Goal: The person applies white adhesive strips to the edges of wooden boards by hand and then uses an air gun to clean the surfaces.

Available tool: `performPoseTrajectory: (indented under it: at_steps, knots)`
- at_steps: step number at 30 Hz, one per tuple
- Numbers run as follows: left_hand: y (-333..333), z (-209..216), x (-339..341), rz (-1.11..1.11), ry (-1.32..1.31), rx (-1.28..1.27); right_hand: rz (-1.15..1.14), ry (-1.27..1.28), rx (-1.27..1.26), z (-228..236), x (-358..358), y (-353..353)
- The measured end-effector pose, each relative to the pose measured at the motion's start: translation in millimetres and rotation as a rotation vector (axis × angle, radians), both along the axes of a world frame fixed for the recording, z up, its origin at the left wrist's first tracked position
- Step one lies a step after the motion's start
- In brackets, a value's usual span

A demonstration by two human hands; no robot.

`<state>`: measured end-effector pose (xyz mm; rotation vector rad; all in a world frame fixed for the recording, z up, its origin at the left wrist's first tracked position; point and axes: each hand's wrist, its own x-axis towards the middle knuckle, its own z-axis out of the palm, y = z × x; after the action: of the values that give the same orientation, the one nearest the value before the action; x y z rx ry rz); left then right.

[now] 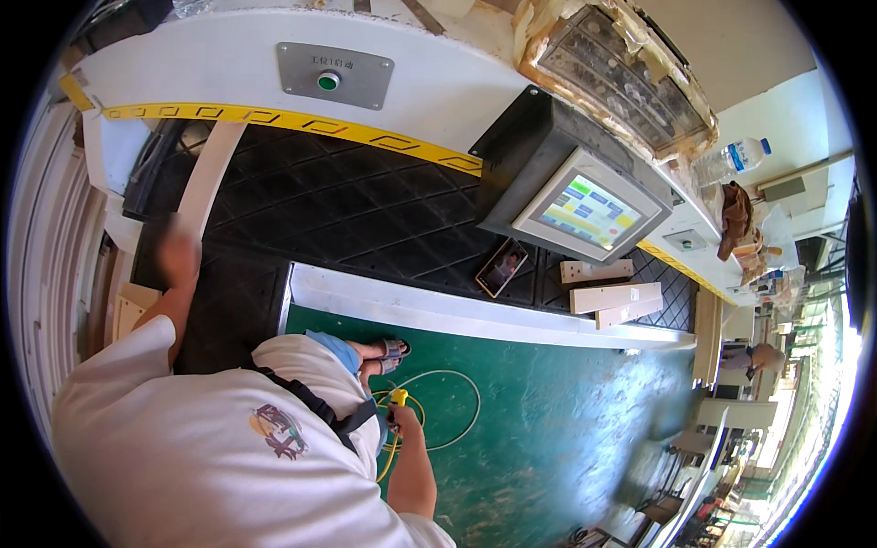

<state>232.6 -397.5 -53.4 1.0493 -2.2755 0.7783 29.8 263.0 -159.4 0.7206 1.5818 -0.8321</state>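
My left hand [179,256] is over the black padded worktop at the left, smeared by motion. Its fingers cannot be made out. Close to it is the near end of a long pale wooden board [212,173], which runs away toward the yellow-edged machine front. Whether the hand touches the board is unclear. Low beside my body, my right hand [402,418] is closed round a yellow air gun [399,397], its handle mostly hidden in the fingers. A yellow hose [389,459] hangs below that hand.
A touchscreen panel [592,210] juts over the black worktop [347,196]. A phone [501,268] and several wooden pieces [617,300] lie on it to the right. Pale hose loops [475,402] lie on the green floor. A green button [329,81] sits on the far panel.
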Motion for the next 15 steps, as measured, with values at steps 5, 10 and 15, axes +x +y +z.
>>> performPoseTrajectory:
  at_steps: [5, 10, 15]
  knots:
    - [-4.2, 1.0, -1.5, -0.046, 0.049, 0.0, -0.05, -0.001, -0.061, -5.0, 4.8, 0.7]
    - [-1.1, 2.6, -6.3, -0.062, 0.104, -0.027, -0.027, -0.092, -0.1, 8.1, 1.2, 9.5]
    - [-1.4, 0.5, -3.5, 0.01, 0.037, 0.02, 0.031, -0.09, -0.053, 22.3, 2.9, 21.5]
